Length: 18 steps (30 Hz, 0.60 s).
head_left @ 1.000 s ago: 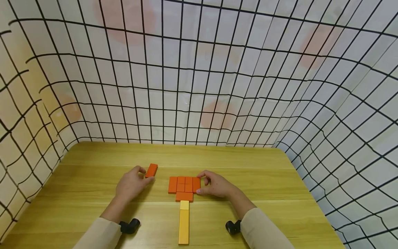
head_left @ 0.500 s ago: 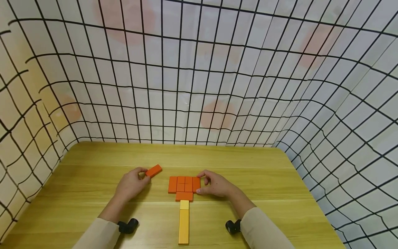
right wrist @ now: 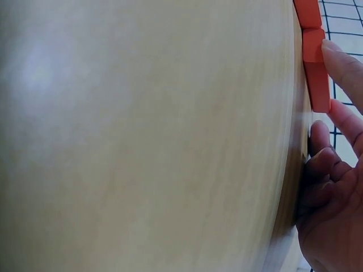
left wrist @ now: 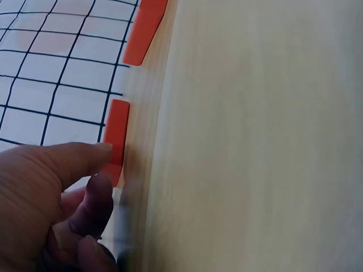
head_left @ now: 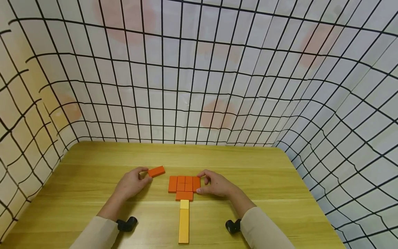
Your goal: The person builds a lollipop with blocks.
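Note:
At the left, my left hand (head_left: 129,183) pinches one end of a loose orange-red wooden block (head_left: 156,171) between thumb and index finger; the left wrist view shows this block (left wrist: 116,130) too. The block lies slanted, apart from a flat group of several orange-red blocks (head_left: 181,183). My right hand (head_left: 216,185) spans the group's rightmost block (head_left: 196,184) with thumb and index finger at its near and far ends. That block (right wrist: 316,73) touches its neighbour. Below the group lie a crosswise orange-red block (head_left: 184,196), a small yellow square (head_left: 184,204) and a long yellow strip (head_left: 183,226).
A wooden table (head_left: 264,173) holds all the blocks. Behind it and on both sides hangs a white sheet with a black grid pattern (head_left: 199,79). Black wrist cameras (head_left: 127,224) sit at both sleeve cuffs.
The loose block has turned clockwise from steep to nearly crosswise and shifted slightly right, its end still in my left fingers. My right hand and the block group have stayed in place.

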Available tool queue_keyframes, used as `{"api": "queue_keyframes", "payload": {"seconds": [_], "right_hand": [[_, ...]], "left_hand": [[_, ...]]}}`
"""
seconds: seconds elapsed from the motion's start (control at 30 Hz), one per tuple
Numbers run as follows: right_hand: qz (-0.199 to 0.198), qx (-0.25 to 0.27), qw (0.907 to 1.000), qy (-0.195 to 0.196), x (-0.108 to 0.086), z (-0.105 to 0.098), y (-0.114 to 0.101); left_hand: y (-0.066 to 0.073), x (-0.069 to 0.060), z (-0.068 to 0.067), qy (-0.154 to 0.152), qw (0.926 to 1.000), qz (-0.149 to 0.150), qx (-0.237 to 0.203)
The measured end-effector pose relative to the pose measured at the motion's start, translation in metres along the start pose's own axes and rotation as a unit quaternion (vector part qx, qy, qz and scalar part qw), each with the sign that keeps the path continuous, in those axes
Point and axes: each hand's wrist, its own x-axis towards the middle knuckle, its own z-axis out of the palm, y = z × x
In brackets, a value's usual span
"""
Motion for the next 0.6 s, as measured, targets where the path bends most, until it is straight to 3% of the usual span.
{"api": "queue_keyframes", "payload": {"seconds": [0.33,0.6], "right_hand": [[-0.003,-0.006,1.0,0.003,-0.0005,-0.0006,-0.001],[0.0,-0.011,0.9999,0.002,0.0,0.0,-0.0003]], "left_hand": [[0.0034,0.0019,0.0043,0.023,0.9994,-0.022,0.009],[0.0064,0.0006,0.006,0.029,0.9994,-0.019,0.01]]}}
